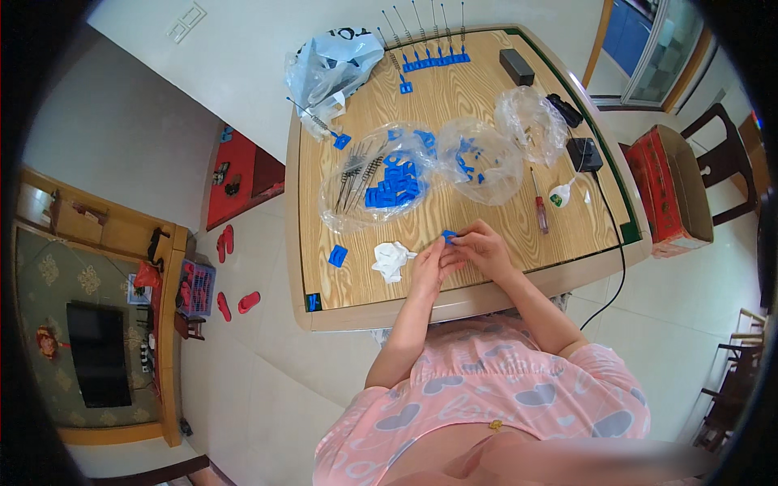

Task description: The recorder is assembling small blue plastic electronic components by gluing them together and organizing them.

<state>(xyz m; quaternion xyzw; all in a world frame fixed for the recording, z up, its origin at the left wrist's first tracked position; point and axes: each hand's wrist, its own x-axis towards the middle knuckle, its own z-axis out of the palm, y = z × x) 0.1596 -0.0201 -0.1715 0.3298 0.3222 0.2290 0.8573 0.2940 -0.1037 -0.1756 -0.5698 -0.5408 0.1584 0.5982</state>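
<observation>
Near the front edge of the table, my left hand (pixel 433 266) and my right hand (pixel 481 249) meet, fingers closed around a small blue plastic piece (pixel 448 236). My fingers cover most of it. Left of my hands lies a crumpled white tissue (pixel 391 261), and farther left a loose blue plastic block (pixel 338 256). Beyond them, an opened clear bag holds many blue blocks (pixel 393 183) and dark springs on rods (pixel 354 180). Another clear bag (pixel 494 190) beside it contains smaller blue parts (pixel 468 159).
A red-handled screwdriver (pixel 541 212), a white glue bottle (pixel 561 194) and a black adapter (pixel 584 154) with a trailing cord lie at the right. Blue pieces with upright springs (pixel 438 61) line the far edge. A plastic bag (pixel 336 65) sits far left; a black box (pixel 516 66) far right.
</observation>
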